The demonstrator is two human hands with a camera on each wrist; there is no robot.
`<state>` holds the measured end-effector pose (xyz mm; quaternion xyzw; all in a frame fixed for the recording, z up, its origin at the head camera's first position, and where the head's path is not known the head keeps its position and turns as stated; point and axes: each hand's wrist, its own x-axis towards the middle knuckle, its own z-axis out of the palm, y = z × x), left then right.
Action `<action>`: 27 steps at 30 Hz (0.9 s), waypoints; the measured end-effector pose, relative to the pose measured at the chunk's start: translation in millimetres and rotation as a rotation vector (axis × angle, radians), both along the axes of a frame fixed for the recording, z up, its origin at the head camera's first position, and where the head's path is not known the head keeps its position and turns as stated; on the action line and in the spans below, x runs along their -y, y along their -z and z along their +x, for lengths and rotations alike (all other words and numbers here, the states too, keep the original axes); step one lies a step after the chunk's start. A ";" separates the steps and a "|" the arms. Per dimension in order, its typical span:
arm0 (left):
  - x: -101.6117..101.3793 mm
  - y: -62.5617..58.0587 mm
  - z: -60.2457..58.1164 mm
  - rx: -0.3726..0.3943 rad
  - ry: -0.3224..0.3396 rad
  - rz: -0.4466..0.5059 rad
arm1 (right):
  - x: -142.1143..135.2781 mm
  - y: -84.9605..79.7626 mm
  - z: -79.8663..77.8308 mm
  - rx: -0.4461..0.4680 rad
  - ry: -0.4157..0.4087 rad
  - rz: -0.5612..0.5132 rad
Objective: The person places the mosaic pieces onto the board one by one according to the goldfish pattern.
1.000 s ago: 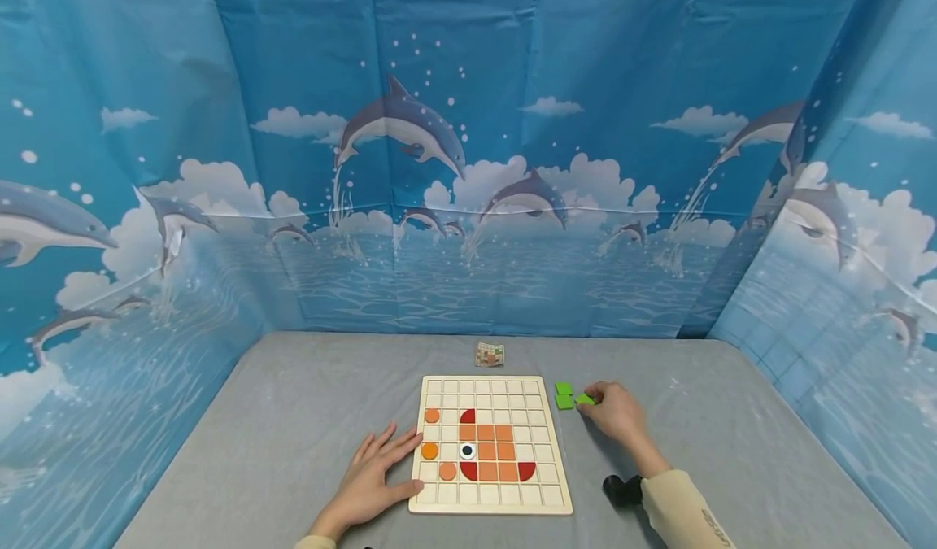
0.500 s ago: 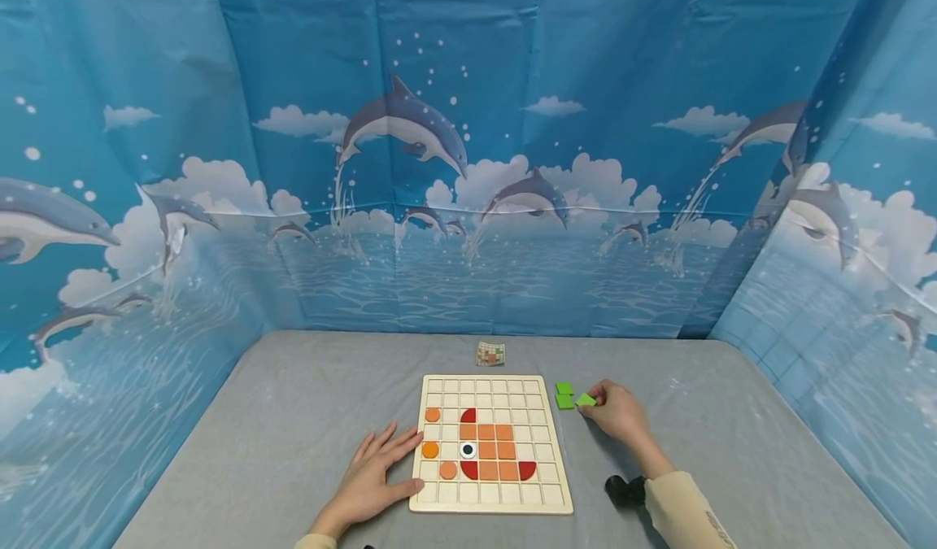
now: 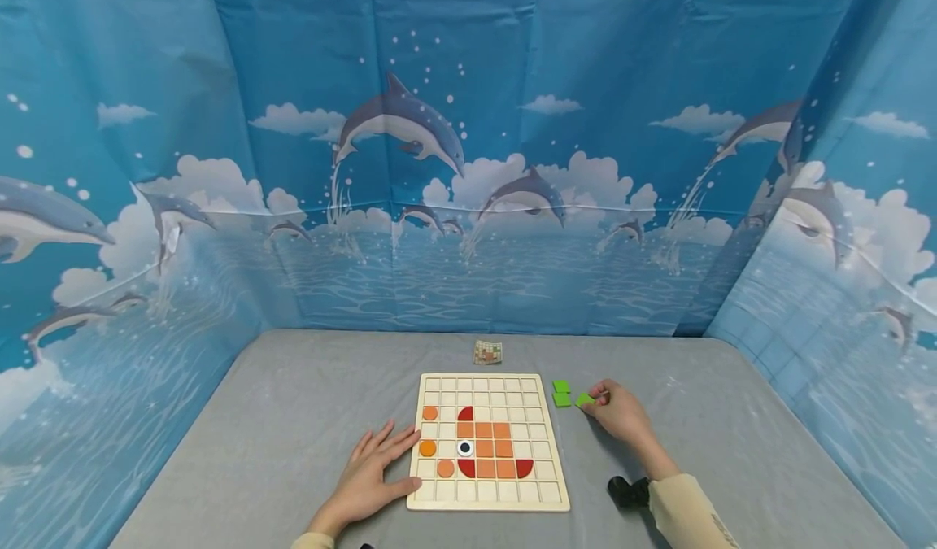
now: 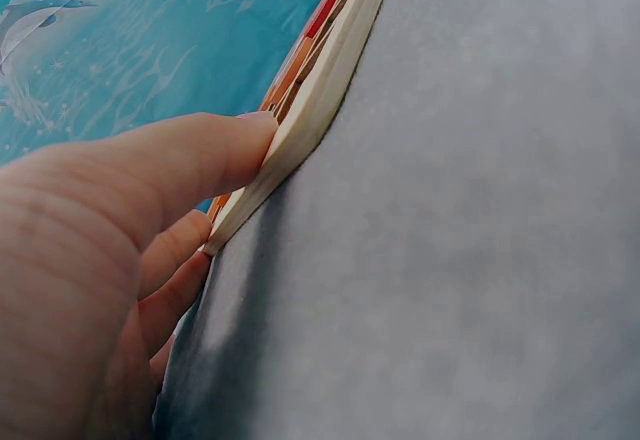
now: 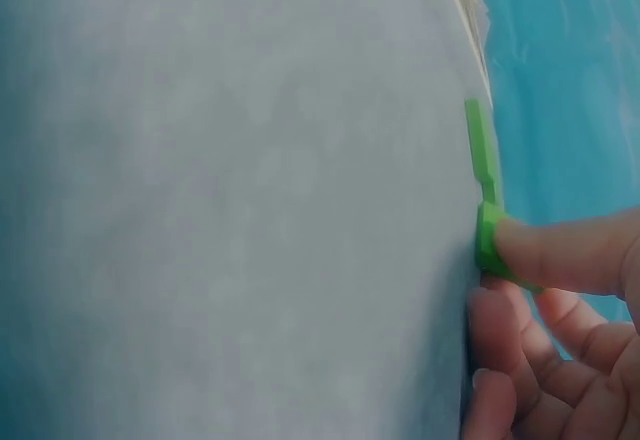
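Note:
My left hand (image 3: 372, 480) lies at the left edge of a wooden grid board (image 3: 466, 492), its fingers stretched out and spread. In the left wrist view, the thumb (image 4: 215, 150) rests on the board's rim near a corner. On the board, orange square tiles (image 3: 484, 449), red quarter-round pieces (image 3: 525, 468), orange discs (image 3: 428, 448) and a black-and-white eye piece (image 3: 464, 448) form a fish-like figure. To the right of the board my right hand (image 3: 622, 416) pinches a green square tile (image 5: 492, 240) between thumb and fingers, low over the table.
Two more green tiles (image 3: 561, 400) lie between the board and my right hand. A small picture card (image 3: 488, 352) sits behind the board on the grey tabletop (image 3: 329, 386). A dolphin-printed curtain (image 3: 439, 272) surrounds the back and sides. A black object (image 3: 628, 492) is by the right sleeve.
My right forearm has shifted very slightly to the right, the green tile still pinched. The left hand and the pieces on the board stay where they were.

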<state>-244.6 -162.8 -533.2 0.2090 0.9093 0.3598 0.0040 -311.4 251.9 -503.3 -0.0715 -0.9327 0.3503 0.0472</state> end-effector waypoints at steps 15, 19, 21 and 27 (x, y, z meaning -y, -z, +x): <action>0.6 -1.1 0.2 0.016 -0.004 -0.005 | 16.3 -12.2 0.4 -0.038 -0.020 -0.273; 0.4 -0.2 0.3 0.011 -0.001 -0.009 | 28.6 -11.3 -4.2 -0.033 -0.059 -0.308; 0.2 -0.3 0.6 0.006 0.000 -0.009 | 35.3 -10.7 -6.4 -0.032 -0.077 -0.308; 0.2 -1.4 1.9 0.003 0.009 0.003 | 53.7 -11.0 -12.2 -0.040 -0.122 -0.275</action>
